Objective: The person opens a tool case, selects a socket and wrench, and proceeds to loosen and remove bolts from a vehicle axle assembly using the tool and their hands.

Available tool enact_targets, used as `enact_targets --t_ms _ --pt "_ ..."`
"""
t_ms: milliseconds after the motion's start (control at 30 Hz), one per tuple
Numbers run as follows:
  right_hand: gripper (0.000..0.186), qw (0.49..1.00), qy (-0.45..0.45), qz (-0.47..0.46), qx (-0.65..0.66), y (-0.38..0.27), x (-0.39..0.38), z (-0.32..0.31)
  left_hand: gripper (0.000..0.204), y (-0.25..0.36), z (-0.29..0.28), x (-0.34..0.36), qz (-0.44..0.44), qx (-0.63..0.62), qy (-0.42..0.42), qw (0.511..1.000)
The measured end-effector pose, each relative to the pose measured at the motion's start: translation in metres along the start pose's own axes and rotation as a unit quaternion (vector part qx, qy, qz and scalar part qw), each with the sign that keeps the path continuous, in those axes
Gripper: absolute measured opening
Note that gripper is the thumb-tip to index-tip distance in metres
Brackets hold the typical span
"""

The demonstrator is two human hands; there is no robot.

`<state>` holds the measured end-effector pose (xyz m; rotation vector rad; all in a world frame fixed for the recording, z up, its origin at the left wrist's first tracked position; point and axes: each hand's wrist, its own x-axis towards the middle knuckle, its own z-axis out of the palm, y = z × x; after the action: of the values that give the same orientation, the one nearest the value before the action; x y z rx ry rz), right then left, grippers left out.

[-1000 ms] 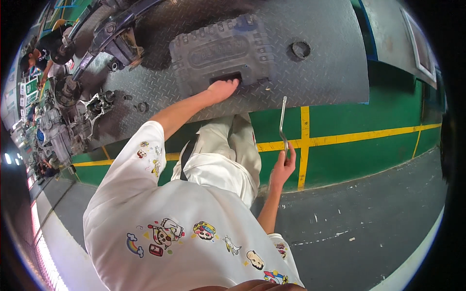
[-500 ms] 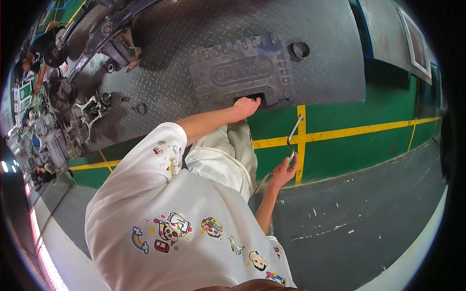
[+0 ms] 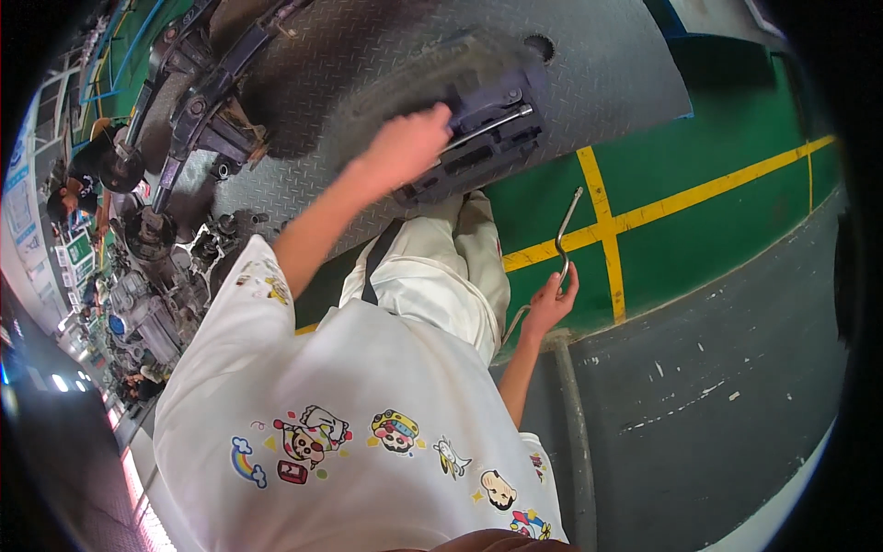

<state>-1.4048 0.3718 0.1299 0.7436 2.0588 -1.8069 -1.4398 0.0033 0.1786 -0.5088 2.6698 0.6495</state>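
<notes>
A dark grey plastic tool case (image 3: 428,191) lies at the near edge of the metal-topped table, its lid (image 3: 386,87) raised and tilted away, smeared by motion. Inside the base, a long silver bar (image 3: 501,122) rests in a moulded slot. My left hand (image 3: 409,147) is over the case beside the lid's near edge; its fingers are blurred, so their grip on the lid is unclear. Lower right, my right hand (image 3: 554,299) is closed around a bent silver speed handle (image 3: 563,237), held out past the table edge above the floor.
A dark ring-shaped part (image 3: 541,46) sits beyond the case on the diamond-plate table (image 3: 616,74). Dark axle-like assemblies (image 3: 198,106) and metal engine parts (image 3: 138,308) crowd the left. Another person (image 3: 83,189) is at far left. Yellow lines (image 3: 644,217) cross the green floor.
The case, closed before with my left hand at its handle opening, now stands open with its lid lifted. My left hand has moved up and left. The right still holds the speed handle.
</notes>
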Motion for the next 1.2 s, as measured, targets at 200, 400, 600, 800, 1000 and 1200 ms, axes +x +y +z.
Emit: enact_targets --t_ms 200,400,600,800,1000,1200 --pt "0.037 0.999 0.018 0.001 -0.038 0.008 -0.006 -0.011 0.032 -0.106 -0.104 0.056 0.012 0.09 0.217 0.972" --pt "0.038 0.997 0.03 -0.011 -0.068 0.008 -0.017 -0.015 0.042 -0.216 -0.101 0.137 0.021 0.183 0.396 0.9" --pt "0.038 0.997 0.021 -0.006 -0.077 0.008 -0.041 -0.018 0.044 -0.259 -0.068 0.148 -0.009 0.161 0.382 0.91" --pt "0.037 0.988 -0.012 -0.021 -0.153 0.011 -0.065 -0.004 0.038 -0.215 0.02 0.064 0.096 -0.016 0.45 0.888" --pt "0.034 0.952 -0.132 -0.046 -0.271 -0.017 -0.08 0.053 0.019 -0.131 0.149 -0.096 -0.029 -0.484 0.157 0.86" --pt "0.031 0.852 -0.333 -0.143 -0.378 -0.041 -0.106 0.11 0.038 -0.064 0.177 -0.174 -0.14 -0.779 0.039 0.61"
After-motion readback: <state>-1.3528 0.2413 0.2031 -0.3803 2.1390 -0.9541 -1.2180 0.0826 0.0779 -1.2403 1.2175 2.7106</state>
